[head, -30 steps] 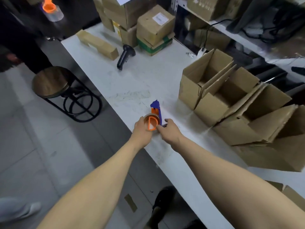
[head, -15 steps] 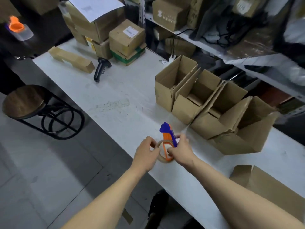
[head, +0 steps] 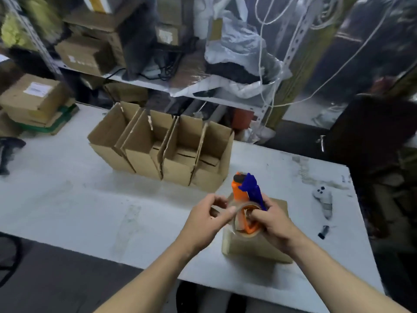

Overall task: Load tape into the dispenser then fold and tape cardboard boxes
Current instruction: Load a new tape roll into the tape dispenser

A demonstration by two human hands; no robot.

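An orange and blue tape dispenser [head: 247, 190] with a clear tape roll [head: 241, 219] on its orange hub is held over a closed cardboard box [head: 255, 247] on the white table [head: 90, 199]. My right hand [head: 274, 225] grips the dispenser and roll from the right. My left hand [head: 207, 220] pinches the loose tape end at the roll's left side. A row of several open cardboard boxes [head: 164, 150] stands behind, flaps up.
Stacked sealed boxes [head: 33, 102] sit at the table's far left, beside a black scanner [head: 8, 152]. A white controller [head: 323, 198] and a small black piece [head: 323, 232] lie at the right. A cluttered shelf [head: 191, 86] rises behind the table.
The view has swung right along the table. Both hands have kept the dispenser and carried it over a closed box; my left hand now pinches the tape end.
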